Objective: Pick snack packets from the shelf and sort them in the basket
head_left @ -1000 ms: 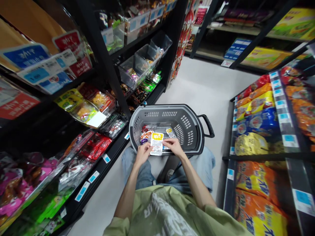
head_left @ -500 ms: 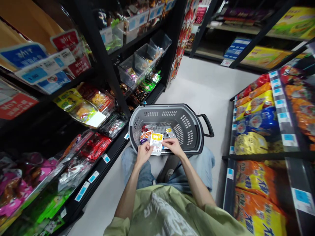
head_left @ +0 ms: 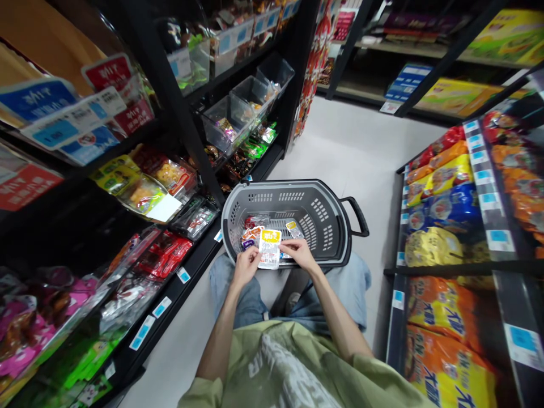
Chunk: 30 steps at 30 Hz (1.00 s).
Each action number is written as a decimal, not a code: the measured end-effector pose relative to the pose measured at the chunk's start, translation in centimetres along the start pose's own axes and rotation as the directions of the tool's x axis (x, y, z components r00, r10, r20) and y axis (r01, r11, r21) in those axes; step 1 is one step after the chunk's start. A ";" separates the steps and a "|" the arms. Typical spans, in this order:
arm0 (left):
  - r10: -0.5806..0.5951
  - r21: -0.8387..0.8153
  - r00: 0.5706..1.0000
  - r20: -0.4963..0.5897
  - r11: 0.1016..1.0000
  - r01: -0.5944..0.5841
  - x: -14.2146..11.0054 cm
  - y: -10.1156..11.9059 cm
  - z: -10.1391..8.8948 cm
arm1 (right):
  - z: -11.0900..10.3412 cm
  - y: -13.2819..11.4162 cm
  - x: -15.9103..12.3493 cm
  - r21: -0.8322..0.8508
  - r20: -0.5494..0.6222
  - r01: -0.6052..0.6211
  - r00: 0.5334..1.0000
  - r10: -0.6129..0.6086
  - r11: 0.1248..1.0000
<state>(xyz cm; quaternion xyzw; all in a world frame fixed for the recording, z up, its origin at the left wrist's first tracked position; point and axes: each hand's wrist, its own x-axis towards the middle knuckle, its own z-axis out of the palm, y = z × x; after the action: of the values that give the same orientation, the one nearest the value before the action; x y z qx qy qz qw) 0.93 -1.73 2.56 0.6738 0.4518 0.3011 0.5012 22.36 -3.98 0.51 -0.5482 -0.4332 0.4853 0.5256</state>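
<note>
The white-and-yellow packet (head_left: 271,250) was over the near side of the basket (head_left: 293,205), its left edge pinched by the left hand (head_left: 246,265), its right by the right hand (head_left: 298,253); it looked light, soft and slick — apt to bend; the side edges seemed the surest hold.

The left hand (head_left: 247,265) and right hand (head_left: 300,253) are holding a yellow-and-white packet (head_left: 270,250) by its sides, near the close rim of a grey basket (head_left: 267,206). Other packs (head_left: 254,233) are lying inside, and a black handle (head_left: 357,218) is jutting out to the right. A snack shelf (head_left: 165,79) is running along the left, another shelf (head_left: 450,270) is standing right, and pale floor (head_left: 340,141) is stretching between them.
</note>
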 end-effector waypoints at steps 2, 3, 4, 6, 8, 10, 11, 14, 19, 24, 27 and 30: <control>0.002 0.006 1.000 0.005 1.000 -0.002 0.0 0.0 0.0 | 0.0 0.1 0.0 -0.004 0.000 0.001 1.000 -0.001 1.000; 0.004 0.009 1.000 0.006 1.000 -0.004 0.0 0.0 0.0 | 0.0 0.1 0.0 -0.005 0.002 0.002 1.000 -0.002 1.000; 0.006 0.009 1.000 0.006 1.000 -0.006 0.0 0.0 0.0 | 0.0 0.1 0.0 -0.005 0.006 0.004 1.000 -0.004 1.000; 0.009 0.002 1.000 0.005 1.000 -0.009 -0.1 0.0 0.0 | -0.1 0.2 0.0 -0.006 0.008 0.007 1.000 -0.007 1.000; 0.010 -0.010 1.000 0.005 1.000 -0.010 -0.1 0.0 0.0 | -0.1 0.4 0.0 -0.007 0.005 0.009 1.000 -0.009 1.000; 0.011 -0.017 1.000 0.006 1.000 -0.011 -0.1 0.0 0.0 | -0.2 0.5 0.0 -0.007 0.002 0.010 1.000 -0.010 1.000; 0.011 -0.018 1.000 0.007 1.000 -0.011 -0.2 0.0 0.0 | -0.2 0.6 0.0 -0.005 0.002 0.011 1.000 -0.011 1.000; 0.007 -0.017 1.000 0.004 1.000 -0.007 -0.2 0.0 0.0 | -0.2 0.6 0.0 0.004 -0.002 0.007 1.000 -0.007 1.000; 0.019 -0.016 0.999 -0.031 1.000 -0.019 -0.2 0.2 0.0 | -0.2 0.2 0.0 0.010 -0.030 0.006 1.000 -0.006 1.000; 0.040 0.006 0.999 -0.017 0.999 -0.040 -0.3 0.4 0.1 | -0.3 0.5 0.0 0.012 -0.023 0.005 1.000 -0.005 1.000; 0.025 0.031 1.000 -0.016 0.999 -0.024 -0.2 0.3 0.2 | -0.3 0.8 0.0 -0.014 0.004 0.009 1.000 -0.008 1.000; 0.022 0.048 1.000 -0.018 0.999 -0.021 -0.1 0.2 0.2 | -0.3 0.8 0.0 -0.027 0.015 0.010 1.000 -0.009 1.000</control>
<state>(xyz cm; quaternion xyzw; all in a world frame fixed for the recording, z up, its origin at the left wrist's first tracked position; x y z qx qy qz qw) 1.12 -1.97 2.67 0.6876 0.4563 0.3019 0.4772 22.68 -4.07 -0.32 -0.5496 -0.4463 0.4809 0.5173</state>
